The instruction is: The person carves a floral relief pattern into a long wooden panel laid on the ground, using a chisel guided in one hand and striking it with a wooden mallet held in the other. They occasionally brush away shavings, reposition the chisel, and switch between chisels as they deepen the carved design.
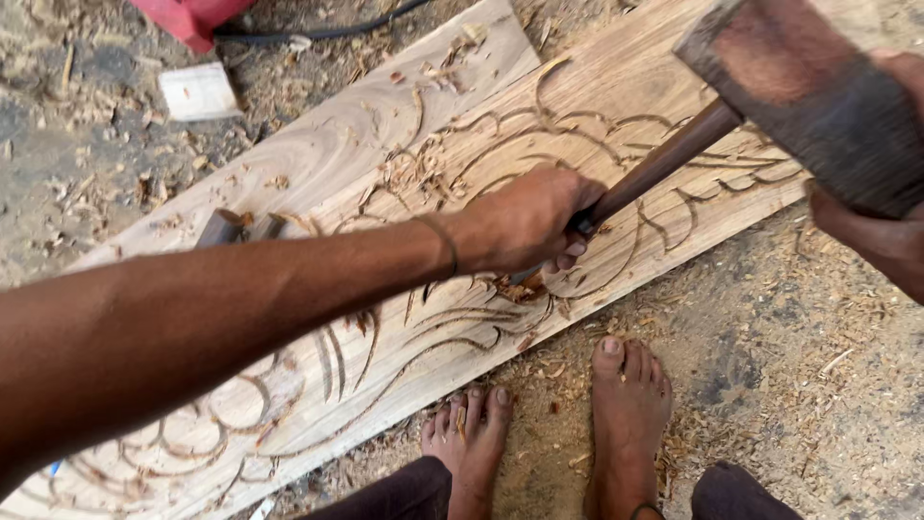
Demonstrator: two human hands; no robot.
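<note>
My left hand (527, 223) grips a chisel with a dark brown handle (664, 159); its blade tip is hidden under my fingers, pressed into a curved groove of a long pale wooden plank (385, 125). The plank lies on the ground and bears carved scrolls and leaf lines. My right hand (871, 241) holds a dark wooden mallet (818, 96), raised close to the camera at the upper right, above and to the right of the chisel's end. A thin band circles my left wrist.
Two small tools (223, 227) lie on the plank's far edge by my forearm. My bare feet (630, 414) stand on the dirt by the plank's near edge. Wood shavings litter the ground. A red object (188, 14), a black cable (318, 34) and a white block (197, 91) sit beyond the plank.
</note>
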